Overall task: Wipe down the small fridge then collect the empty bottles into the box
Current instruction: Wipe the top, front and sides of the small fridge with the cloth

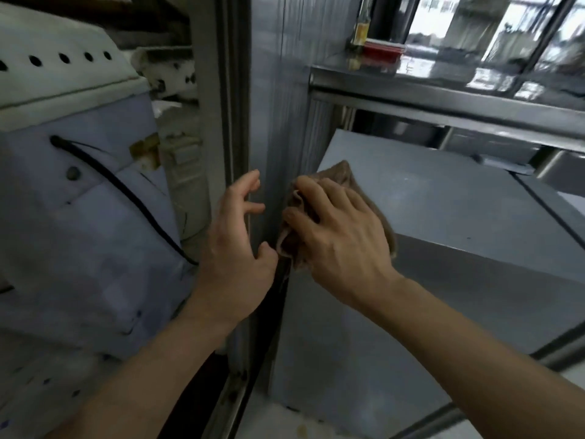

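Observation:
The small grey fridge (443,210) stands low under a steel counter, its flat top and front face in view. My right hand (342,229) grips a bunched brown cloth (340,175) and presses it on the fridge top's near left corner. Just left of it my left hand (234,239) hovers with loosely spread fingers beside the grey vertical post (272,122), holding nothing. One bottle (361,30) with yellowish liquid stands far back on the counter. No box is in view.
A steel counter (443,90) runs over the fridge, with a red tray (384,49) on it by the window. At left sits a white and pale blue appliance (79,185) with a black cable (126,198). A dark narrow gap lies between post and fridge.

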